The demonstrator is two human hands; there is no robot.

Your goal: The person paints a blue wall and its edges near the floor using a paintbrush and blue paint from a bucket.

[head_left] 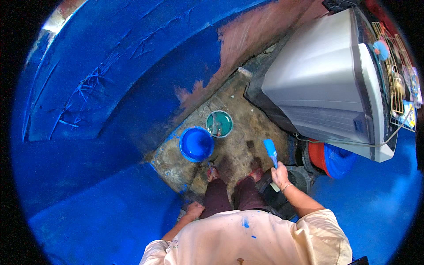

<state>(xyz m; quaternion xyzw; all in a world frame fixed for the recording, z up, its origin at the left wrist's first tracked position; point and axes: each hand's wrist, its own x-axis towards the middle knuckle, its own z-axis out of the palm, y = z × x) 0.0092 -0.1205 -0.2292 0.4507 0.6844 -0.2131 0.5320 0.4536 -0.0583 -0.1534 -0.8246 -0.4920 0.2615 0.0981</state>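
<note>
My right hand (280, 175) is wrapped around the handle of a paintbrush (270, 149). Its head, coated in blue paint, points away from me above the floor. Beside my left thigh hangs my left hand (194, 209), its fingers curled in and no object showing in them. Ahead of my feet stands a round bucket of blue paint (196, 144), apart from both hands. Touching or very close to its far right side is a smaller green tub (219, 124) with a greyish item inside that I cannot make out.
Blue-painted wall (176, 84) fills the left, ending in a ragged edge against bare reddish wall (243, 42). A large grey appliance (318, 79) stands at right, a wire rack (393, 75) beyond it. Below it are a red tub (316, 157), a blue basin (339, 160) and a dark bucket (301, 179).
</note>
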